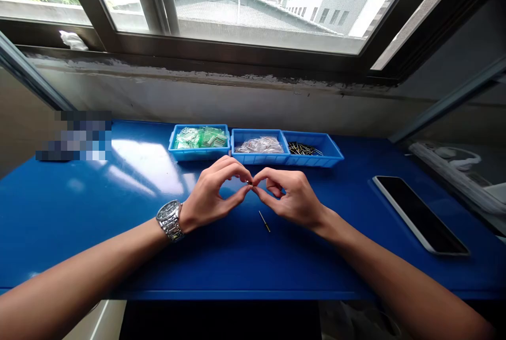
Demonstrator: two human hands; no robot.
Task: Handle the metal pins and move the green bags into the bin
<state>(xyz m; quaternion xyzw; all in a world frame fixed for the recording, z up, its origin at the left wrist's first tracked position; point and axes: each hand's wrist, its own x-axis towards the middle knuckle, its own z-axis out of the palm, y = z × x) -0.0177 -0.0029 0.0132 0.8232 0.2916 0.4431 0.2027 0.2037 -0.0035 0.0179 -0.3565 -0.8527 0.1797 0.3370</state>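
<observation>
My left hand (215,191), with a metal watch (169,220) on its wrist, meets my right hand (290,196) above the middle of the table. Thumb and forefinger of each are pinched together, and the fingertips of both touch. A tiny dark item shows between them, mostly hidden and too small to name. Just below the hands, a thin pin-like piece (264,221) with a dark, brassy lower end lies on the blue table (221,271).
Behind the hands stand a blue bin (200,157) of green-and-clear packets, a blue bin (261,159) of clear bags and a blue bin (316,161) of dark thin pieces. A phone (421,213) lies at the right. A pixelated patch covers the far left.
</observation>
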